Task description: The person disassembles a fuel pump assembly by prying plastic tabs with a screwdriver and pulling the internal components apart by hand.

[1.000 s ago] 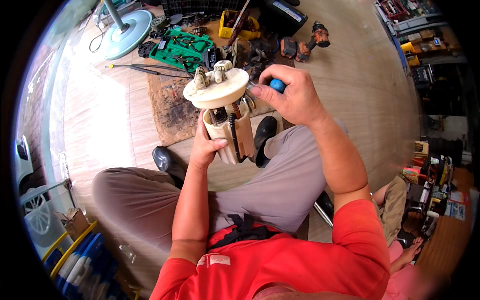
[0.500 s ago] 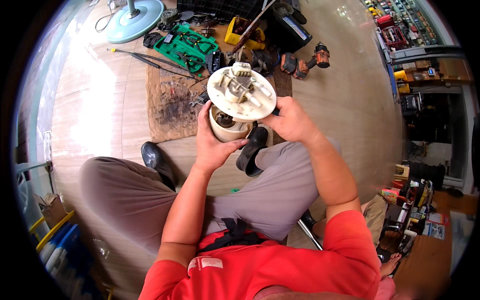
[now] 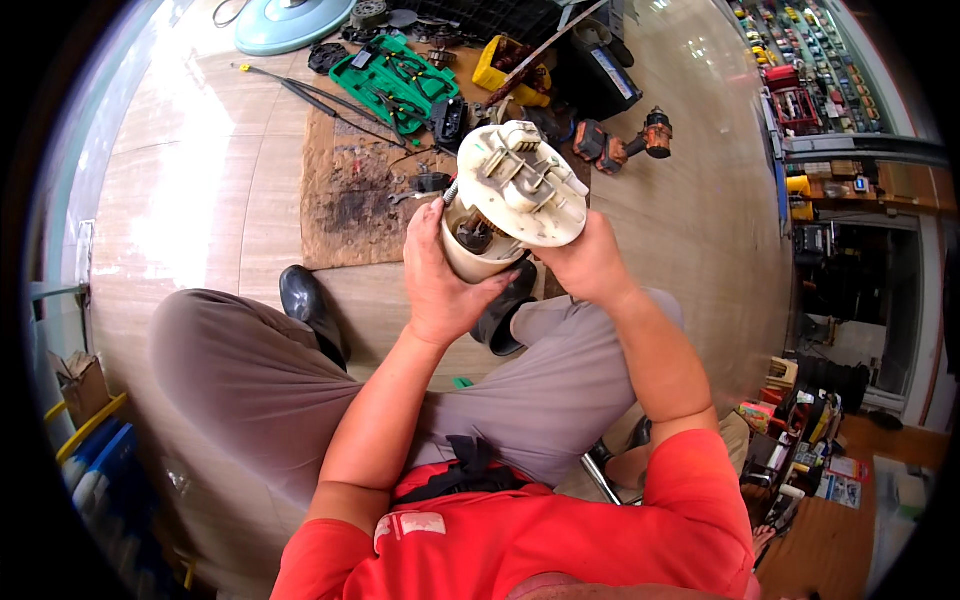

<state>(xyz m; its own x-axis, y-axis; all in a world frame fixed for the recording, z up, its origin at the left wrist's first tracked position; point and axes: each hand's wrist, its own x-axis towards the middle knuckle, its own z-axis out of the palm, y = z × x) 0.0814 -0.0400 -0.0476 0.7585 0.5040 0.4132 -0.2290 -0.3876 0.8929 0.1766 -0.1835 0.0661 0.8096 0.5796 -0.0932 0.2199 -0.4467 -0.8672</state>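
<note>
A white plastic fuel pump module (image 3: 480, 266) is held up in front of me, above my boots. My left hand (image 3: 438, 290) wraps round its cup-shaped lower body, thumb along the near side. Over the cup tilts the module's round flange lid (image 3: 556, 220), with a connector socket and pipe stubs on top. My right hand (image 3: 592, 262) grips the right side of the module beneath the flange edge; its fingertips are hidden. Through the gap between lid and cup, dark inner parts show. A spring-like rod stands at the gap's left side.
A stained board (image 3: 340, 215) on the tiled floor carries tools. Beyond are a green tool case (image 3: 385, 85), a yellow bin (image 3: 495, 75), a black battery-like box (image 3: 600, 85) and a cordless power tool (image 3: 655, 135). A blue round stand base (image 3: 290, 25) is far left.
Both hands and the module have moved a little to the right in view. The flange lid has turned and tipped down to the right, so the cup's inside shows more.
</note>
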